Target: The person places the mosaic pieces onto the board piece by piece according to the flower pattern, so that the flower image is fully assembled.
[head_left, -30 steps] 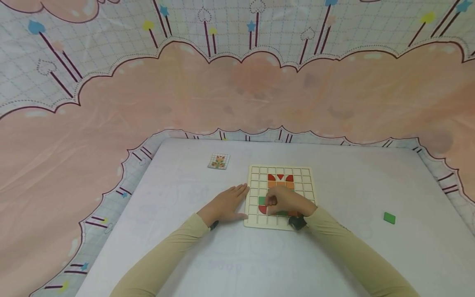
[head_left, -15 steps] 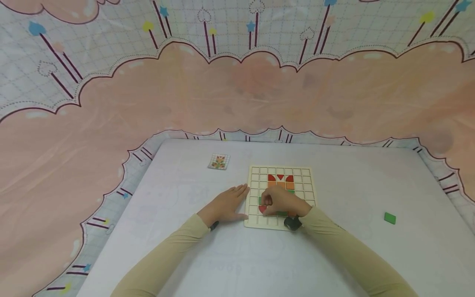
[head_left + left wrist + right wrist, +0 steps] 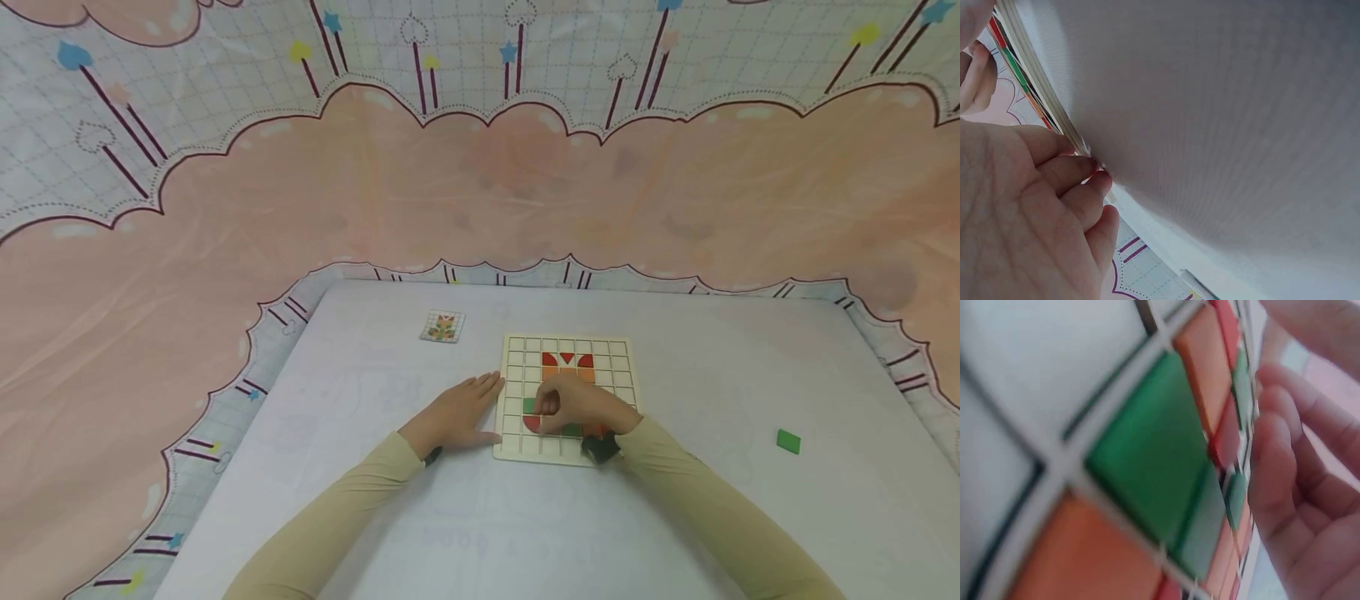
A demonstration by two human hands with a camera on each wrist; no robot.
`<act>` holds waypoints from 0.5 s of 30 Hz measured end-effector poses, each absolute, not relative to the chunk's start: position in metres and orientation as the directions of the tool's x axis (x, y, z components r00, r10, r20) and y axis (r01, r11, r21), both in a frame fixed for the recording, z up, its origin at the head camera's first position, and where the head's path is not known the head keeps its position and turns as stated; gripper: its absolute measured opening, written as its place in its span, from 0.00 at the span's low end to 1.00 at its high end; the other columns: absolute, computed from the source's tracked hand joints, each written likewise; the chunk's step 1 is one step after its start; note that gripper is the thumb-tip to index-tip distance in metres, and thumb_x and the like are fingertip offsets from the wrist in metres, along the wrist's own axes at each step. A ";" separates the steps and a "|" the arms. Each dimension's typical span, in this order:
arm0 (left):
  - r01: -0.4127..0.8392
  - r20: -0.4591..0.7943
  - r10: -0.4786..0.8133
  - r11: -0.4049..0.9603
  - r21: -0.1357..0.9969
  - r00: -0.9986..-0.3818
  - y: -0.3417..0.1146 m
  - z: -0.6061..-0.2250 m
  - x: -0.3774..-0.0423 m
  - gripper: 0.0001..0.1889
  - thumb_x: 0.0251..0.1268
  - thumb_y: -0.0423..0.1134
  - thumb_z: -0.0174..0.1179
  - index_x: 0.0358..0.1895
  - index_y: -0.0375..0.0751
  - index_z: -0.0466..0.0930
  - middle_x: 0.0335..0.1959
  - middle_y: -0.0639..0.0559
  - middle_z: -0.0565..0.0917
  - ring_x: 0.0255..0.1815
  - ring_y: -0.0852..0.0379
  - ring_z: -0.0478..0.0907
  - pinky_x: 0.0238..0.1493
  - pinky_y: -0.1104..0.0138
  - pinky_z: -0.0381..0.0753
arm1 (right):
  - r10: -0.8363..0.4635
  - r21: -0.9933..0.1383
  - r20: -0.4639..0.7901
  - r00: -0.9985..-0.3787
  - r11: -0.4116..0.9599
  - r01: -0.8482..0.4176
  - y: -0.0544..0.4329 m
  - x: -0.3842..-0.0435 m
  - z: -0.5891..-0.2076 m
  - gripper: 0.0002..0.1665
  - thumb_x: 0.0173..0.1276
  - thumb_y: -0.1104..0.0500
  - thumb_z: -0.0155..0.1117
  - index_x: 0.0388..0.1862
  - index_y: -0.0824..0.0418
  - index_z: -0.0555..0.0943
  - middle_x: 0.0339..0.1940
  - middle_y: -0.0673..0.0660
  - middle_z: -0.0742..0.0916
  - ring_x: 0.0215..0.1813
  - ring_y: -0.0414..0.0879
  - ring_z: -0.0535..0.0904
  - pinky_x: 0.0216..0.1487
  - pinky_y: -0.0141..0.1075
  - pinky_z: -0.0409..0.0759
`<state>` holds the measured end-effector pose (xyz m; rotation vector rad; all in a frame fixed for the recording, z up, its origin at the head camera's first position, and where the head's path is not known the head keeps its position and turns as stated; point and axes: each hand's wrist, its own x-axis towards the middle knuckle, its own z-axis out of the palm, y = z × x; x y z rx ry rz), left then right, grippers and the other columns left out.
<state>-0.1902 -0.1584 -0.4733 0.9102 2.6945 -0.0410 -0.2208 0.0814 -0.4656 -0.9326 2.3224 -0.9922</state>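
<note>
A cream square grid board [image 3: 621,354] lies on the white table, bearing red, orange and green flat pieces in a flower-like pattern. My left hand [image 3: 453,414] rests along its left edge, thumb apart from the straight fingers; in the left wrist view the fingertips [image 3: 1099,178] touch the board's side. Over the lower middle of the board, my right hand [image 3: 573,402] has curled fingers, its tips right beside a red rounded piece [image 3: 531,423] and a green piece [image 3: 530,406]. Whether it pinches a piece, I cannot tell. Close below the right wrist camera sits a green square tile [image 3: 1154,450].
A small card [image 3: 442,326] with a printed grid and a flower pattern lies behind and left of the board. One loose green tile [image 3: 788,441] is far to the right. A patterned curtain [image 3: 480,183] in peach and white hangs behind the table.
My right hand shifts slightly left over the board, then back right by a similar small amount. My left hand stays in place, and the pieces in sight look unchanged.
</note>
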 end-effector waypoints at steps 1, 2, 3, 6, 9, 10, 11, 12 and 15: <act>0.597 -0.287 0.588 0.800 0.064 -0.756 -0.158 -0.473 -0.190 0.47 0.62 0.66 0.48 0.75 0.37 0.46 0.77 0.44 0.50 0.77 0.51 0.49 0.76 0.60 0.54 | -0.730 -0.765 -0.129 -0.671 0.504 -0.401 0.084 -0.222 -0.464 0.10 0.48 0.59 0.76 0.28 0.57 0.84 0.23 0.47 0.81 0.27 0.37 0.74 0.30 0.27 0.77; 0.597 -0.290 0.586 0.800 0.058 -0.757 -0.158 -0.473 -0.191 0.47 0.62 0.66 0.48 0.75 0.38 0.46 0.77 0.44 0.50 0.77 0.51 0.48 0.76 0.60 0.54 | -0.731 -0.772 -0.125 -0.671 0.497 -0.397 0.088 -0.223 -0.464 0.10 0.48 0.57 0.77 0.29 0.57 0.84 0.25 0.47 0.82 0.28 0.37 0.75 0.31 0.27 0.78; 0.595 -0.290 0.584 0.801 0.058 -0.758 -0.158 -0.473 -0.191 0.47 0.62 0.66 0.48 0.75 0.38 0.46 0.77 0.44 0.50 0.77 0.51 0.48 0.76 0.60 0.53 | -0.734 -0.780 -0.119 -0.668 0.485 -0.395 0.092 -0.224 -0.463 0.11 0.48 0.57 0.77 0.31 0.57 0.84 0.26 0.48 0.83 0.29 0.37 0.76 0.32 0.27 0.79; 0.594 -0.292 0.582 0.803 0.055 -0.759 -0.158 -0.473 -0.191 0.47 0.62 0.66 0.48 0.75 0.38 0.46 0.77 0.44 0.50 0.77 0.51 0.48 0.76 0.59 0.53 | -0.743 -0.804 -0.107 -0.661 0.455 -0.382 0.105 -0.227 -0.461 0.14 0.49 0.56 0.76 0.34 0.58 0.84 0.28 0.51 0.84 0.31 0.37 0.77 0.34 0.27 0.80; 0.593 -0.294 0.581 0.803 0.057 -0.759 -0.157 -0.473 -0.191 0.47 0.62 0.66 0.48 0.75 0.38 0.46 0.77 0.44 0.50 0.77 0.51 0.48 0.76 0.59 0.53 | -0.751 -0.845 -0.105 -0.652 0.413 -0.340 0.120 -0.230 -0.459 0.15 0.52 0.58 0.74 0.38 0.63 0.83 0.31 0.56 0.85 0.32 0.38 0.78 0.36 0.28 0.82; 0.592 -0.295 0.580 0.804 0.057 -0.759 -0.157 -0.473 -0.191 0.47 0.62 0.66 0.49 0.75 0.38 0.46 0.77 0.44 0.50 0.77 0.51 0.48 0.76 0.59 0.53 | -0.750 -0.855 -0.108 -0.653 0.405 -0.324 0.125 -0.231 -0.459 0.16 0.52 0.59 0.74 0.39 0.64 0.83 0.32 0.58 0.86 0.33 0.38 0.79 0.36 0.28 0.82; 0.592 -0.296 0.580 0.804 0.057 -0.759 -0.157 -0.472 -0.191 0.47 0.62 0.66 0.49 0.75 0.38 0.46 0.77 0.44 0.50 0.77 0.51 0.48 0.76 0.59 0.53 | -0.748 -0.865 -0.114 -0.654 0.399 -0.305 0.130 -0.232 -0.459 0.16 0.53 0.59 0.73 0.40 0.65 0.83 0.33 0.59 0.86 0.34 0.39 0.79 0.37 0.28 0.82; 0.591 -0.297 0.579 0.805 0.057 -0.759 -0.157 -0.472 -0.191 0.47 0.62 0.66 0.49 0.75 0.38 0.46 0.77 0.44 0.50 0.77 0.51 0.48 0.76 0.59 0.53 | -0.745 -0.875 -0.123 -0.656 0.393 -0.283 0.135 -0.233 -0.458 0.17 0.53 0.60 0.73 0.41 0.66 0.83 0.35 0.60 0.86 0.34 0.39 0.80 0.38 0.28 0.82; 0.589 -0.301 0.575 0.806 0.052 -0.761 -0.156 -0.472 -0.190 0.48 0.62 0.67 0.48 0.75 0.38 0.45 0.77 0.44 0.50 0.77 0.51 0.48 0.76 0.60 0.53 | -0.743 -0.891 -0.132 -0.655 0.379 -0.249 0.150 -0.233 -0.455 0.18 0.54 0.62 0.72 0.43 0.68 0.82 0.39 0.64 0.86 0.38 0.44 0.83 0.41 0.29 0.83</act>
